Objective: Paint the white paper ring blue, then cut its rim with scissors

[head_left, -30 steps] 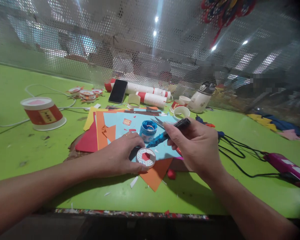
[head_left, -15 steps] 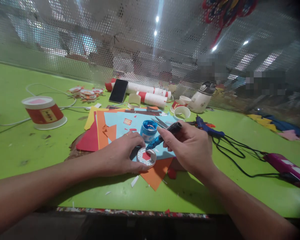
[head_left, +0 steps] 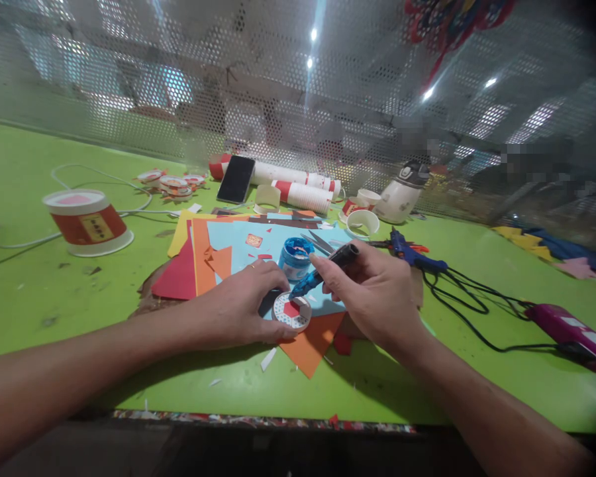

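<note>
My left hand [head_left: 243, 301] grips a small round white disc [head_left: 292, 311] by its edge; the disc has a red hexagon in its centre and blue dots around it. In my right hand [head_left: 377, 288] is a dark marker smeared with blue [head_left: 322, 271], its tip touching the upper part of the disc. Just behind the disc stands an open blue jar [head_left: 296, 258], on light blue paper [head_left: 238, 232]. Orange paper [head_left: 310, 348] lies below the disc. Scissors [head_left: 320, 242] rest right of the jar, partly hidden by my right hand.
On the green table [head_left: 179, 384] are a red and white paper cup [head_left: 92, 225] at left, a phone [head_left: 236, 179] and stacked cups [head_left: 302, 197] behind, a bottle [head_left: 401, 195], a blue glue gun [head_left: 417, 255] and a magenta power strip [head_left: 571, 331] with cords at right.
</note>
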### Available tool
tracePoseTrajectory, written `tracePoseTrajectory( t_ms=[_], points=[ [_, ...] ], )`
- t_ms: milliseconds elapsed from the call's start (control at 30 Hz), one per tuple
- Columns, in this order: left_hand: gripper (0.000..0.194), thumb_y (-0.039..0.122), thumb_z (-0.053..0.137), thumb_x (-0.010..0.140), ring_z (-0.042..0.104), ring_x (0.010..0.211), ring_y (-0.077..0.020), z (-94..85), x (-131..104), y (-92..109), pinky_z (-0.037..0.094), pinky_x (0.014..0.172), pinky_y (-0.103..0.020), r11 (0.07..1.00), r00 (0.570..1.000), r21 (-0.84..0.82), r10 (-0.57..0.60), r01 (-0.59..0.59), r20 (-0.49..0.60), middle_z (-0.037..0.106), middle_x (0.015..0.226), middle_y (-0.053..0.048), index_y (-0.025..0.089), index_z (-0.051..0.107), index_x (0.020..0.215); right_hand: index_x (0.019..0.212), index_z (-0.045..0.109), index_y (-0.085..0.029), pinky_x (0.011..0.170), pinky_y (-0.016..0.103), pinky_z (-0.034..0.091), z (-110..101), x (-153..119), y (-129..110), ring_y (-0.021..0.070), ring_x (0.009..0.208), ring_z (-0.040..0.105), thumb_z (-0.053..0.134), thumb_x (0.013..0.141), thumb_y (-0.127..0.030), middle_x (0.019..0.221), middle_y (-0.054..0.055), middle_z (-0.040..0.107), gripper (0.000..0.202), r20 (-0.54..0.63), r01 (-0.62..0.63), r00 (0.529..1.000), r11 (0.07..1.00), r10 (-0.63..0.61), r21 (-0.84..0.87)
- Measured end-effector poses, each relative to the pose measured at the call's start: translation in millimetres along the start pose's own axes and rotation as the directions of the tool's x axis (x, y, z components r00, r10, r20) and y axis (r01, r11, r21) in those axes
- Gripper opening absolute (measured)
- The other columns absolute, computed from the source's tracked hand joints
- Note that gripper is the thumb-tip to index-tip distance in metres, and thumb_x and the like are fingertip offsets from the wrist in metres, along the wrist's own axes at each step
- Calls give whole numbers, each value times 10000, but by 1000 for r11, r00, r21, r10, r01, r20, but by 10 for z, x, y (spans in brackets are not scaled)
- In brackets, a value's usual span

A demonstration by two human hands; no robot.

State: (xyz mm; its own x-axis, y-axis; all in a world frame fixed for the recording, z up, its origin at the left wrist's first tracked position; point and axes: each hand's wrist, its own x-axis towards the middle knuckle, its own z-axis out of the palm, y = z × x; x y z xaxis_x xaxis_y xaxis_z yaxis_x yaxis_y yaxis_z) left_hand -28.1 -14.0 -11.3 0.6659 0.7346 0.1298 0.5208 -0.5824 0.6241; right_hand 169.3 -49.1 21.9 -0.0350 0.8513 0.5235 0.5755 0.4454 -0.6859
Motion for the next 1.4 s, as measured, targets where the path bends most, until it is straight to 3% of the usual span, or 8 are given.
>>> tracePoseTrajectory(
  t_ms=[267,467,633,833,1400],
  points=[
    [385,455,746,758,547,1062,-295,-4,-9,5,475,912,-442,1000,1000,-6,-11,11,-8,573,1130,-92,197,632,1020,621,553,-186,432,214,336,4,20,-22,80,476,424,707,841,-365,519,-53,513,323,3,-23,1000,999,23,48],
    [375,447,742,760,546,1064,-294,11,-10,-9,471,909,-429,1000,1000,6,-4,4,-6,570,1117,-90,190,630,1009,611,551,-179,417,202,307,55,15,1,65,473,377,734,819,-366,514,-67,471,334,-57,-31,998,997,35,70],
    [398,469,741,761,540,1046,-291,11,-10,-18,467,903,-434,1000,1000,9,-18,18,0,554,1117,-92,192,618,1018,601,565,-182,412,208,339,26,21,-9,72,458,427,747,814,-372,503,-54,519,338,-75,-39,996,993,47,112],
    [424,472,744,760,541,1051,-286,2,-9,-8,462,912,-430,1000,1000,8,-26,26,11,559,1119,-89,192,618,1053,606,607,-210,398,229,402,-70,62,-47,93,432,478,752,814,-335,509,-39,577,283,-242,59,970,984,-16,170],
    [414,475,746,754,536,1070,-291,4,-8,-5,465,933,-450,1000,1000,21,-14,14,-5,561,1136,-100,180,610,1010,609,598,-178,422,196,378,-5,-7,-57,73,441,476,713,852,-309,498,-41,585,299,-84,91,992,995,-93,-30]
  ],
)
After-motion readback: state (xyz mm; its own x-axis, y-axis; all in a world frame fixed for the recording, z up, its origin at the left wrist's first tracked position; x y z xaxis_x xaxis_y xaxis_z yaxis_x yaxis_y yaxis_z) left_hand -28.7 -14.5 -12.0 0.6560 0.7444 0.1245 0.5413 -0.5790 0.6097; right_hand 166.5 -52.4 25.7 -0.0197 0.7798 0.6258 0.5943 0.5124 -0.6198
